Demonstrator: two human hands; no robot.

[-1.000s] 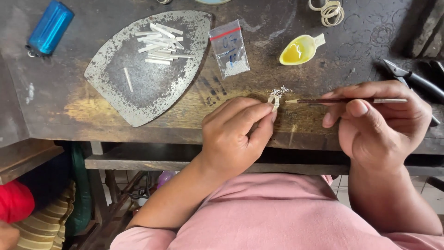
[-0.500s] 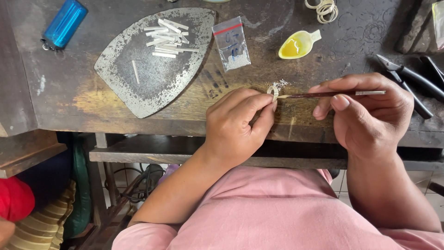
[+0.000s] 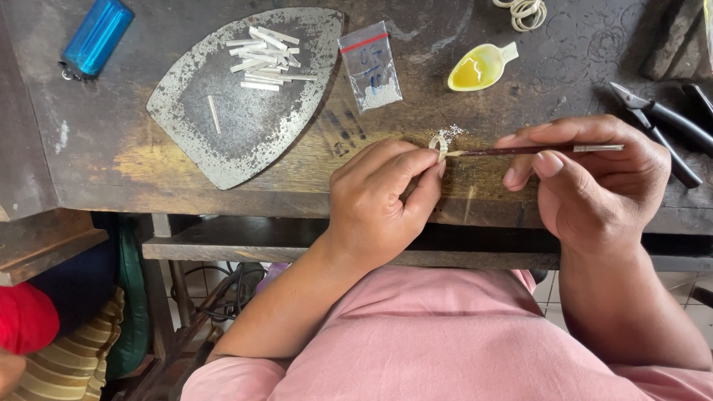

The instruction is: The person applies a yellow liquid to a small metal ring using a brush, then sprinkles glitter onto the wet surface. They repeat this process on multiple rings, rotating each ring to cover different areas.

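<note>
Two hands at work near the front edge of the wooden surface (image 3: 297, 186). Left hand (image 3: 379, 197): grip closed on a small pale ring (image 3: 438, 142), pinched upright between thumb and forefinger, set down on the wood just beside a dusting of whitish powder. Right hand (image 3: 594, 186): grip closed on a thin dark brush (image 3: 535, 150), held like a pen, tip touching the ring.

Step in hand, judging by that: dabbing something onto the ring (what exactly, too small to tell). Next move probably calling for a steady pinch and a light touch, without tipping the ring.

Containers:
- Small yellow dish (image 3: 479, 68) further back, holding a clear yellowish liquid.
- Little clear plastic bag (image 3: 370, 67) to its left, with pale powder settled in the lower part.
- Flat grey metal plate (image 3: 245, 134) further left, carrying a heap of short white strips (image 3: 260, 59) near its top, one lone strip apart.

Blue lighter (image 3: 96, 36) at the far left corner and black pliers (image 3: 661, 126) at the right, both untouched.
</note>
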